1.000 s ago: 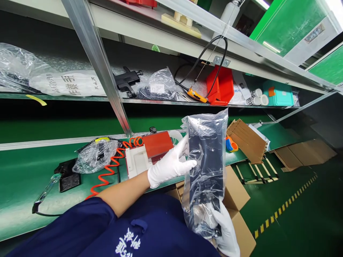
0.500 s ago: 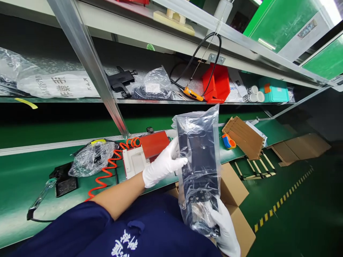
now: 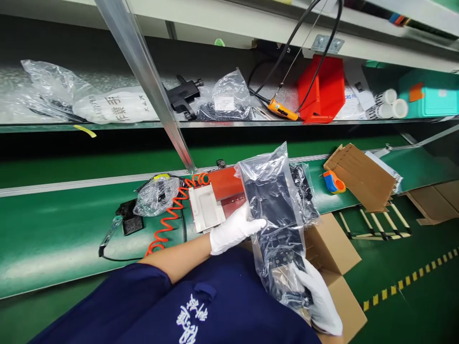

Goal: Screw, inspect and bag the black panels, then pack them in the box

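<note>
White-gloved L hand pinches L edge of clear plastic bag, thumb in front, other fingertips hidden; white-gloved R hand curls round lower end. Long flat black part inside, btwn hands: prob. stiff, fairly light; film slippery, so grip long edges.

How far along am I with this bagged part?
Bagging looks done: the black panel sits inside a clear plastic bag. Your left hand and right hand hold it. Possibly left: boxing, as it's outside the open cardboard box. Sealing can't be judged.
</note>
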`<act>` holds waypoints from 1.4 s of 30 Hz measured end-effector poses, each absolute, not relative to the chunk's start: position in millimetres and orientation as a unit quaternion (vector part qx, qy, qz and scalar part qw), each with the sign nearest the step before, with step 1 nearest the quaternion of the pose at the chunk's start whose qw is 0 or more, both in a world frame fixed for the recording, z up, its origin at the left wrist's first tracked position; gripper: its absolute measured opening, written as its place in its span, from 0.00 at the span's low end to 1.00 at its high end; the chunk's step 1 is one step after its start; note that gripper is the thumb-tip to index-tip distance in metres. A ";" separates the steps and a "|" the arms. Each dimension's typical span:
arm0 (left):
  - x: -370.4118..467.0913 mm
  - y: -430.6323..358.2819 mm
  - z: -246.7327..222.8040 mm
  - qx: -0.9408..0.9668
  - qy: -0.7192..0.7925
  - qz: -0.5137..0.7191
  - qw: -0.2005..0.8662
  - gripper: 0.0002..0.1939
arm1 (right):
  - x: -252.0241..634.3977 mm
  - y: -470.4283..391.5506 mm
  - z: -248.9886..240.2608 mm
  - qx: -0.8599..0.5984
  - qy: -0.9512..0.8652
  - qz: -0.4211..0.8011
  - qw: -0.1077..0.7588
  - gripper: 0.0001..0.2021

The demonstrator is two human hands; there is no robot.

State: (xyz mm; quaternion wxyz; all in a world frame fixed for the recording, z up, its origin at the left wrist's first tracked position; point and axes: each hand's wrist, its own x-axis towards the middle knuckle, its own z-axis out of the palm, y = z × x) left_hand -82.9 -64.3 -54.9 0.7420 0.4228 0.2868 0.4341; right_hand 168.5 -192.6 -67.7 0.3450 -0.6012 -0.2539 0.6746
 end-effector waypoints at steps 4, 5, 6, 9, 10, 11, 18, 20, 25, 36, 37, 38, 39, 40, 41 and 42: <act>-83.1 -66.3 -50.8 0.416 0.297 0.427 0.746 0.34 | 171.4 -192.8 -72.1 -0.604 -0.257 0.673 0.341 0.31; -83.1 -66.5 -49.5 0.415 0.301 0.425 0.746 0.33 | 171.7 -192.8 -73.0 -0.603 -0.258 0.672 0.343 0.31; -83.3 -66.7 -48.3 0.414 0.304 0.426 0.745 0.33 | 171.7 -192.8 -73.4 -0.603 -0.258 0.672 0.345 0.31; -85.0 -68.2 -46.0 0.413 0.303 0.435 0.741 0.33 | 169.1 -191.7 -69.6 -0.602 -0.259 0.672 0.346 0.30; -85.9 -69.0 -46.0 0.414 0.303 0.437 0.739 0.33 | 167.6 -190.8 -67.0 -0.600 -0.262 0.673 0.344 0.30; -86.9 -69.8 -46.4 0.415 0.307 0.436 0.737 0.33 | 166.1 -189.8 -64.1 -0.598 -0.267 0.674 0.342 0.30; -87.6 -65.9 -46.2 0.436 0.326 0.421 0.725 0.32 | 165.8 -181.2 -58.4 -0.573 -0.322 0.668 0.347 0.30; -84.0 -62.2 -40.9 0.446 0.327 0.427 0.715 0.36 | 168.2 -181.1 -62.2 -0.574 -0.313 0.669 0.353 0.30; -78.5 -54.9 -32.6 0.468 0.333 0.423 0.700 0.44 | 169.5 -183.8 -68.5 -0.587 -0.295 0.663 0.359 0.29; -92.0 -63.3 -47.4 0.452 0.385 0.424 0.684 0.36 | 164.3 -179.7 -49.8 -0.578 -0.286 0.678 0.354 0.35; -90.3 -61.5 -47.7 0.454 0.381 0.427 0.683 0.36 | 165.9 -178.8 -49.5 -0.580 -0.294 0.674 0.351 0.36; -88.0 -59.3 -47.7 0.453 0.376 0.431 0.684 0.36 | 167.4 -177.6 -48.9 -0.583 -0.300 0.670 0.349 0.36; -85.4 -56.8 -47.6 0.452 0.370 0.435 0.685 0.35 | 168.7 -176.4 -47.8 -0.583 -0.301 0.670 0.347 0.36; -82.7 -54.2 -47.5 0.450 0.364 0.439 0.688 0.33 | 169.7 -175.1 -46.0 -0.582 -0.297 0.672 0.349 0.36; -80.0 -51.8 -47.4 0.447 0.360 0.444 0.688 0.31 | 170.5 -173.7 -43.6 -0.578 -0.290 0.676 0.354 0.35; -77.6 -49.5 -47.4 0.445 0.359 0.448 0.687 0.29 | 171.1 -172.5 -40.8 -0.574 -0.281 0.680 0.359 0.34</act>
